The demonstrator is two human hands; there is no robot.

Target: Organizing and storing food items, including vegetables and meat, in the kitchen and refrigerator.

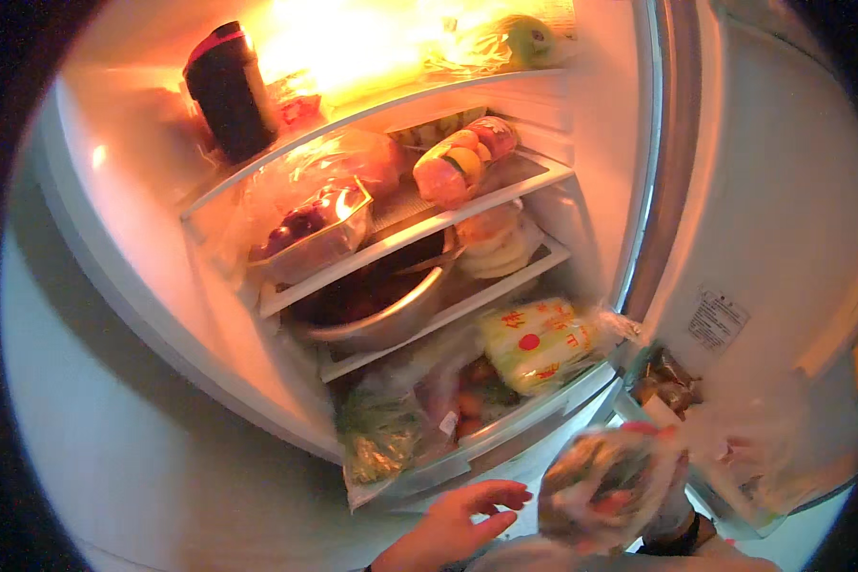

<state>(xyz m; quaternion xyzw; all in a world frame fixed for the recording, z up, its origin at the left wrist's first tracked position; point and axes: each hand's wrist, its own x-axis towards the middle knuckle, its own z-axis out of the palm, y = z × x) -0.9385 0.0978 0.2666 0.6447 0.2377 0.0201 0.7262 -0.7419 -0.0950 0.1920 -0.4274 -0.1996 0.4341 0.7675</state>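
My right hand grips a clear plastic bag with blurred food inside, and the bag hides most of the hand. What the food is, I cannot tell. A black band circles the right wrist. To the left of the bag, my left hand is bare, thumb and fingers apart, touching nothing. Both hands are below the front of the bottom drawer of an open refrigerator. That drawer holds a bag of leafy greens and a pale printed food packet.
The refrigerator door stands open on the right, its lower bin holding bagged items. Shelves carry a metal pot, a grape tray, a wrapped fruit pack, a dark bottle and a green fruit.
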